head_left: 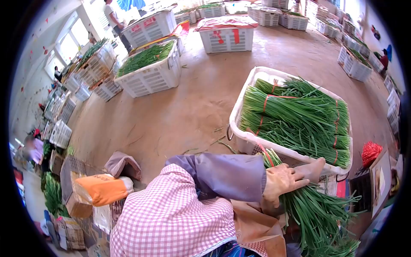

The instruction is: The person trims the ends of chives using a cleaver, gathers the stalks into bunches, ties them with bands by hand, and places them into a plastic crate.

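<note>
My left hand, in a tan glove below a purple sleeve cover, is wrapped over a bundle of long green chives. The bundle's pale stalk ends and a red band show just above the hand. Its leaves fan out to the lower right. What looks like my right hand is behind my left, blurred and mostly hidden, so its grip is unclear. Right beyond both hands stands a white plastic crate holding several chive bundles tied with red bands.
White crates of greens stand across the brown floor. A covered crate is at the back. An orange cloth item lies by a cardboard box at left. A red bundle of ties lies at right. Other people are in the distance.
</note>
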The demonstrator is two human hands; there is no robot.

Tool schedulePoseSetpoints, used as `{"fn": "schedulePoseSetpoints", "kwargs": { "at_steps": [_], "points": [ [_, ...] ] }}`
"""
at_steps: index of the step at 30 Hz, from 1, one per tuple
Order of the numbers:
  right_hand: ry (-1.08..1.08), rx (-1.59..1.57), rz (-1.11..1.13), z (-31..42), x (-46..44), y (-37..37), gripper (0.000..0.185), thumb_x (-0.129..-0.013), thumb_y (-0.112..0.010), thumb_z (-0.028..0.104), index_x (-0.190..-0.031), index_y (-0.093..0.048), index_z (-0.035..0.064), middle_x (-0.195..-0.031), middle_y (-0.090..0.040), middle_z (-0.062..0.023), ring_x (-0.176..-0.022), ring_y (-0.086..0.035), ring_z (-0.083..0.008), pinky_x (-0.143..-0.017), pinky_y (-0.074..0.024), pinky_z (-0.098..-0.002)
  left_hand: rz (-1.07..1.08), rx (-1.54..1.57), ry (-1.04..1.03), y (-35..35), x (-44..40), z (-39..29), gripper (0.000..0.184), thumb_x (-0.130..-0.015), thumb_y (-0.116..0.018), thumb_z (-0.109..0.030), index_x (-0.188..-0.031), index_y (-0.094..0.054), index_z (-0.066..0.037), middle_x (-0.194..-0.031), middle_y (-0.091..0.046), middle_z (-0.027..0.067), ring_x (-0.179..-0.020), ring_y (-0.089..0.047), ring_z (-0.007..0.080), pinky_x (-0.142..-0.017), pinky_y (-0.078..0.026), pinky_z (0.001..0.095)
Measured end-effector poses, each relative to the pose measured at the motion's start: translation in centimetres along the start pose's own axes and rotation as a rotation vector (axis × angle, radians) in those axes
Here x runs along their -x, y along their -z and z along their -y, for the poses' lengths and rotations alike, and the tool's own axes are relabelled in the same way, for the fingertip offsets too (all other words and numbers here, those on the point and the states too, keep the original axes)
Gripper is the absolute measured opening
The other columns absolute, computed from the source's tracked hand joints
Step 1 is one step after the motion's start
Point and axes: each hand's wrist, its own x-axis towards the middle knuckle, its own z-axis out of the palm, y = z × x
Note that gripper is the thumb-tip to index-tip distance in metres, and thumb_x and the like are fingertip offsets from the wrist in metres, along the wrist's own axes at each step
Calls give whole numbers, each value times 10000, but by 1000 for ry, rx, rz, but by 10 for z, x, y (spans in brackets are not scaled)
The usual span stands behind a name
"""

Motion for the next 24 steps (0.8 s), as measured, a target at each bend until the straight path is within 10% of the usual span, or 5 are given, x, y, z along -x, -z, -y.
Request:
{"fn": "schedulePoseSetpoints", "kwargs": {
  "at_steps": [6,15,18,21,24],
  "points": [
    [-43,-7,-8,2,-5,-3,764,-743,-787,348,-1359,-482,13,-1229,-575,-226,-1084,-579,-378,-961,-474,-496,418,-41,127,39,-4,24,1083,-524,-915,-333,-1425,-398,-26,-1211,-609,135,-1211,-573,339,-950,-474,495],
    [-100,-15,-40,-1,-4,-4,757,-760,-773,362,-1364,-482,10,-1218,-585,-221,-1071,-585,-369,-963,-470,-496,278,134,285,-9,-3,17,1079,-535,-909,-317,-1438,-386,-42,-1166,-622,195,-1123,-627,341,-938,-501,437],
    [-105,-23,-54,-3,-6,-3,755,-766,-769,367,-1366,-483,9,-1215,-588,-220,-1067,-587,-366,-964,-469,-496,-139,583,-105,6,34,34,974,-621,-886,-249,-1446,-406,-55,-1273,-595,216,-1199,-591,358,-999,-489,418],
    [-115,-33,-64,-3,-7,-2,753,-772,-764,371,-1368,-483,8,-1211,-591,-219,-1063,-589,-363,-965,-468,-496,-585,925,112,14,74,66,756,-774,-798,-145,-1435,-442,-56,-1336,-578,203,-1200,-585,317,-1017,-478,415],
    [-115,-55,-69,-3,-8,-2,751,-778,-760,376,-1370,-483,7,-1208,-595,-217,-1059,-591,-360,-965,-467,-496,-906,554,621,53,197,165,611,-910,-692,-121,-1449,-406,-82,-1208,-662,174,-1015,-667,265,-878,-549,399]
  ]
}}
